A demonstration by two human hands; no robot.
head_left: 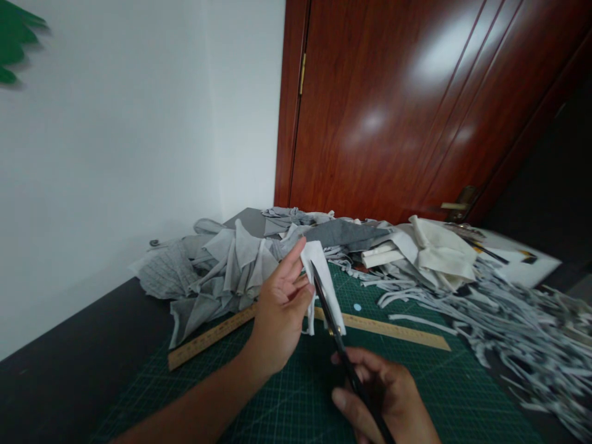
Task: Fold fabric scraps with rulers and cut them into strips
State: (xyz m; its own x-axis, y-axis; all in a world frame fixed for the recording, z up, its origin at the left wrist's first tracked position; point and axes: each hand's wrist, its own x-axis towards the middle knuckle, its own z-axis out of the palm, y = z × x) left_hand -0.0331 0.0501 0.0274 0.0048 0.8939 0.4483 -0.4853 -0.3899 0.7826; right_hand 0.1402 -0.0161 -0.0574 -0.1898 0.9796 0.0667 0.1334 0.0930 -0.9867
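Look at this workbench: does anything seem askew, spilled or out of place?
Yes. The ruler lies slanted across the mat grid, half under the scrap heap. Cut strips sprawl off the mat to the right. The left hand holds a white piece; the right hand holds scissors.

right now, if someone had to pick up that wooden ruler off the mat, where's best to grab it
Probably the wooden ruler is best taken at its bare right stretch, coming from above and pinching across its narrow width. It lies flat on the green cutting mat, its middle hidden behind the left hand and white fabric piece, while grey scraps crowd its left end.
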